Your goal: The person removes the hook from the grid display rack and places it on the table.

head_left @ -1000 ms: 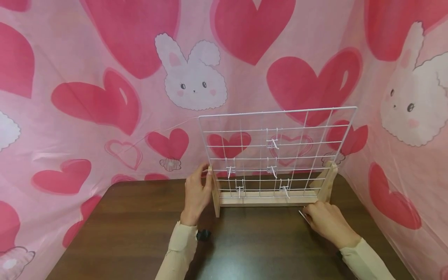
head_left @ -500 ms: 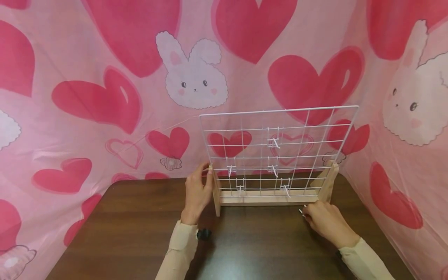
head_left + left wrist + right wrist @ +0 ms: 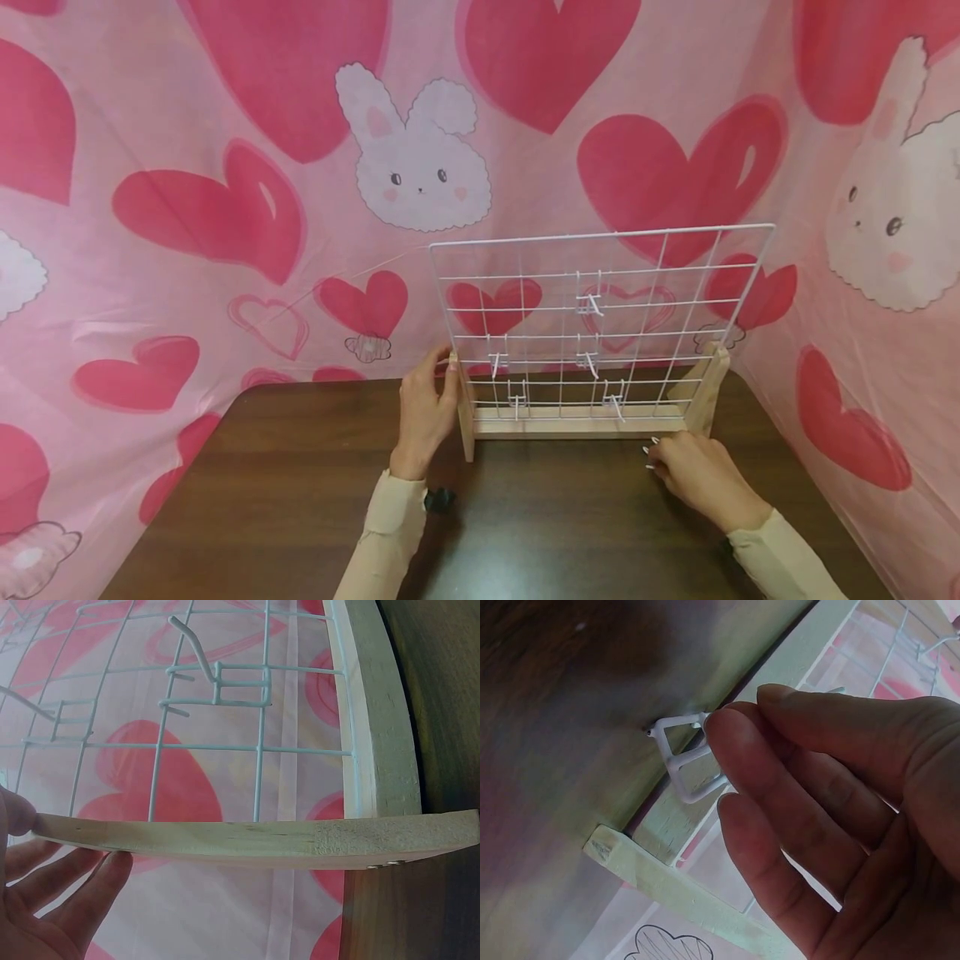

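A white wire grid rack [image 3: 600, 236] leans back between two wooden side pieces joined by a wooden crossbar [image 3: 577, 430]. At its left end my left hand [image 3: 424, 418] grips the top of the side piece [image 3: 225, 838], with the thumb on one face and the fingertips on the other. My right hand [image 3: 705, 472], in front of the rack's right end, pinches a small white wire hook [image 3: 676, 761]. The hook's square frame sticks out past the fingertips, close over the table; its far part is hidden behind the fingers.
Several white hooks hang on the grid, such as a top hook [image 3: 590, 305] and a lower left hook [image 3: 517, 405]. The dark brown table [image 3: 525, 517] has a pink heart-and-bunny cloth [image 3: 525, 175] behind and at both sides.
In my right fingers the hook has turned, from a thin edge-on line to several white ends showing. My left hand keeps its grip on the side piece. The head view has shifted slightly.
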Motion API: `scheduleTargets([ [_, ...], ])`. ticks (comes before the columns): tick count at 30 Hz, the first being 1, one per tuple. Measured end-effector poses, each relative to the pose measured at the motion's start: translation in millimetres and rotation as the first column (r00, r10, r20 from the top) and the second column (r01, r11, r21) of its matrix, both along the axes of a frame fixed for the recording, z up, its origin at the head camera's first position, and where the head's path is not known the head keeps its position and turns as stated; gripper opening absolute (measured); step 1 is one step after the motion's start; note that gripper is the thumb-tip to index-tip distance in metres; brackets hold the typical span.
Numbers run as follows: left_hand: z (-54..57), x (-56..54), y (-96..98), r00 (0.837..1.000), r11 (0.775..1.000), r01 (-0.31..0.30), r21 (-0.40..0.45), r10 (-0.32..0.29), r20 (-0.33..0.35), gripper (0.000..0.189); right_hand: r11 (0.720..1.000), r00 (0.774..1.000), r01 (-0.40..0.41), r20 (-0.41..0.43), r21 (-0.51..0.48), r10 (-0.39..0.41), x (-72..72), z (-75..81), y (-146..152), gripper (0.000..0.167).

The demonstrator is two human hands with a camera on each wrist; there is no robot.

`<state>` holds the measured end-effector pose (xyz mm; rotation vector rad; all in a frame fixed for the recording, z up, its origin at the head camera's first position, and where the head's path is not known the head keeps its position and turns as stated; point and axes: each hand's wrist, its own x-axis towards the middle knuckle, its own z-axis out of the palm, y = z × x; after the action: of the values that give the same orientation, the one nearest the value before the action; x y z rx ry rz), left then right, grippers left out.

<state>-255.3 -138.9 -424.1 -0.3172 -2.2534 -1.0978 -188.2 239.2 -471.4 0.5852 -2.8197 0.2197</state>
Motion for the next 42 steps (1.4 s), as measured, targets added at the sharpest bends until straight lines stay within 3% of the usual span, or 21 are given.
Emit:
scheduleTargets([
  [12, -1.1, 0.7, -0.5, 1.000, 1.000, -0.010, -0.008, 0.010, -0.004, 0.028, 1.000, 0.999, -0.013, 0.031, 0.005, 0.013, 0.8, -0.9, -1.4, 0.023],
  [42, 0.4, 0.0, 0.1, 1.000, 1.000, -0.010, -0.004, 0.010, 0.018, 0.028, 0.998, 0.998, -0.053, -0.019, 0.033, 0.054, 1.1, -9.4, -2.2, 0.030],
])
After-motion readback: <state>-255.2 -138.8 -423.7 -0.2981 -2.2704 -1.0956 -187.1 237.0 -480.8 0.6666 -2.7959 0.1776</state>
